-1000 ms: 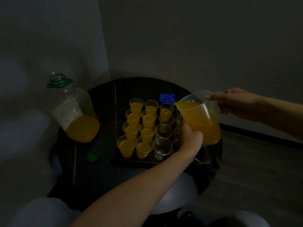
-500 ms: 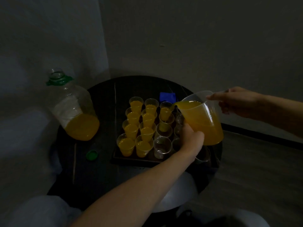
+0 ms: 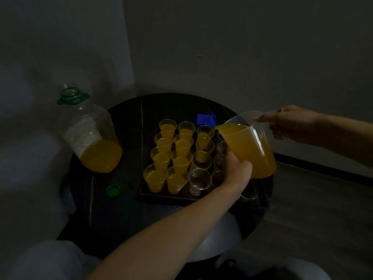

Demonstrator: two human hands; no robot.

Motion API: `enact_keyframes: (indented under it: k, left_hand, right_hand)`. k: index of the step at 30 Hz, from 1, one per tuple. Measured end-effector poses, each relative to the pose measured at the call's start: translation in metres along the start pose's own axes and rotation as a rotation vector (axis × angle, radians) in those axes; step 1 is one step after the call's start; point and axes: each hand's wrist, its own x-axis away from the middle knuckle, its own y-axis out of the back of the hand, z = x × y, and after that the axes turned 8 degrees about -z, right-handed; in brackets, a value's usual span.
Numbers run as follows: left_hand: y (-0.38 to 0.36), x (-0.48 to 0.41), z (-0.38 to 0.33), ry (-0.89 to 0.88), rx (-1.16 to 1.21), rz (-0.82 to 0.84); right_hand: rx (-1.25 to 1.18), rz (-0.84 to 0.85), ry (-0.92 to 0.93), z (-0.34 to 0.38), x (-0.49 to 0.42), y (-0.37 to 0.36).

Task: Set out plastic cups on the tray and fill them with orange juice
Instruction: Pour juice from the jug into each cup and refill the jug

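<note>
A dark tray on the round black table carries several clear plastic cups. The two left columns are full of orange juice. In the third column the far cup is full, the one behind the empties holds some juice, and a near cup is empty. My right hand grips the handle of a clear jug of juice, tilted with its spout over the third column. My left hand supports the jug's lower side.
A big clear bottle with a green neck ring, open and part full of juice, stands at the table's left. Its green cap lies in front of it. A blue object sits behind the tray. Walls close in behind.
The jug has stayed tilted over the third column and juice has risen in the second cup from the back. Both hands have barely moved.
</note>
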Motion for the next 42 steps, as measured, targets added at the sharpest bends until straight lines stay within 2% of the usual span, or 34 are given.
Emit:
enact_keyframes:
  k: [42]
  left_hand:
    - [0.001, -0.004, 0.003, -0.007, -0.006, 0.017]
  right_hand:
    - [0.055, -0.002, -0.012, 0.009, -0.001, -0.003]
